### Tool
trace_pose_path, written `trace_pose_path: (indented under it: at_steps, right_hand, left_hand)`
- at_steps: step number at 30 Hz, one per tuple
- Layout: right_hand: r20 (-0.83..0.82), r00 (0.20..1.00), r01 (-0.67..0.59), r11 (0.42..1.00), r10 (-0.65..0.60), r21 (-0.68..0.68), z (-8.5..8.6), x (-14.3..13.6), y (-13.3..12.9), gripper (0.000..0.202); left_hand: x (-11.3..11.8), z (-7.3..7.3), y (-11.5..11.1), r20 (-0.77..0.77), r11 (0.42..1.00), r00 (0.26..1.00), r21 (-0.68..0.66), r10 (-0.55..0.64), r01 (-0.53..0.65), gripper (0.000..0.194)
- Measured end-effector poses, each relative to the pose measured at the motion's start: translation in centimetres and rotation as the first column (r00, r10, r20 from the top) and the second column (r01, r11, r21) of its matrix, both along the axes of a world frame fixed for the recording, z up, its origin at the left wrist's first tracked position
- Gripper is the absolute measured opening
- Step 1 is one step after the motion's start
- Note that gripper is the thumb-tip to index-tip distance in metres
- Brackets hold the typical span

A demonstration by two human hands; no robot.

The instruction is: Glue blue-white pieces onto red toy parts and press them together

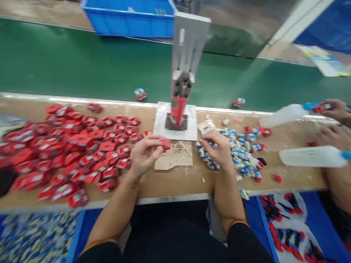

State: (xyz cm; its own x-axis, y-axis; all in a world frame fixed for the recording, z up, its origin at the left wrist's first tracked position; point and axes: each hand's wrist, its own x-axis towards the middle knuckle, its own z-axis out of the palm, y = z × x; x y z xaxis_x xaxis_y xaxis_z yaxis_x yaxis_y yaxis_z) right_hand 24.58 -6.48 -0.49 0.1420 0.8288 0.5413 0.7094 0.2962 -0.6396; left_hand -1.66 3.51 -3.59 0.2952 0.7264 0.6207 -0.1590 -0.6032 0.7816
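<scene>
A small red plastic part [166,144] is pinched between the thumb and fingers of my left hand [146,152], just in front of the press's base plate [161,128]. My right hand [216,146] hovers at the left edge of a pile of small blue, white and yellow parts [242,159]; its thumb and fingers curl together, and whatever may be between them is hidden. Between my hands lies a piece of cardboard [175,160] with a rubber band [179,147] on it. Behind it stands a metal hand press [181,80] with a red handle [179,111].
A large heap of red parts [79,146] covers the bench's left side. On the green conveyor [109,69] sit two assembled pieces, one [140,94] left of the press. At right, a co-worker's hands [333,135] are near two white bottles [309,156]. Bins [263,212] stand below the bench.
</scene>
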Motion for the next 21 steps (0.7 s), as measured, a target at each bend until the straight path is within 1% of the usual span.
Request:
trace_pose_path:
  at_steps: [2,4,5,7,9,11,13,15,17,19,20,21]
  right_hand:
    - [-0.085,0.987,0.141,0.986,-0.133,0.085,0.1,0.2,-1.9,0.022]
    - [-0.165,0.950,0.291,0.944,-0.266,0.154,-0.3,0.5,-4.6,0.027]
    - [-0.187,0.928,0.354,0.921,-0.323,0.165,-0.6,0.5,-6.2,0.029]
    - [-0.185,0.886,0.453,0.880,-0.426,0.142,-1.5,0.6,-9.6,0.032]
    - [-0.155,0.840,0.535,0.842,-0.520,0.074,-2.2,0.6,-12.7,0.033]
    - [-0.142,0.777,0.623,0.782,-0.614,0.028,-2.7,0.8,-15.2,0.033]
    - [-0.142,0.707,0.703,0.710,-0.692,0.039,-2.9,1.1,-16.6,0.033]
    - [-0.113,0.667,0.745,0.662,-0.737,0.080,-3.1,1.6,-17.4,0.031]
    - [-0.029,0.664,0.742,0.654,-0.747,0.148,-3.6,2.0,-18.2,0.023]
    - [0.097,0.646,0.723,0.648,-0.757,0.239,-4.5,2.0,-19.4,0.010]
    - [0.164,0.622,0.718,0.641,-0.766,0.270,-5.2,1.9,-20.2,0.009]
    - [0.228,0.592,0.723,0.634,-0.773,0.276,-6.0,1.6,-21.0,0.017]
  left_hand:
    - [-1.2,-0.1,-0.4,-0.051,0.999,0.998,-0.014,0.046,-0.047,0.024]
    - [-2.7,-0.6,-1.0,-0.039,0.996,0.996,-0.027,0.080,-0.081,0.033]
    - [-3.5,-1.0,-1.3,-0.073,0.988,0.991,-0.095,0.114,-0.121,0.034]
    - [-5.0,-1.8,-2.3,-0.161,0.947,0.966,-0.219,0.203,-0.236,0.031]
    - [-6.2,-2.4,-3.7,-0.237,0.892,0.932,-0.299,0.276,-0.340,0.029]
    - [-6.7,-2.5,-5.0,-0.296,0.838,0.900,-0.356,0.320,-0.414,0.028]
    - [-6.7,-2.2,-6.0,-0.332,0.795,0.877,-0.392,0.346,-0.462,0.026]
    - [-6.3,-1.9,-6.5,-0.347,0.781,0.872,-0.409,0.344,-0.472,0.026]
    - [-5.9,-1.7,-6.7,-0.331,0.796,0.883,-0.403,0.333,-0.452,0.025]
    - [-5.6,-1.9,-6.6,-0.303,0.816,0.892,-0.378,0.336,-0.436,0.024]
    - [-5.5,-2.1,-6.5,-0.288,0.825,0.894,-0.363,0.343,-0.433,0.023]
    - [-5.5,-2.3,-6.4,-0.275,0.833,0.896,-0.347,0.349,-0.431,0.024]
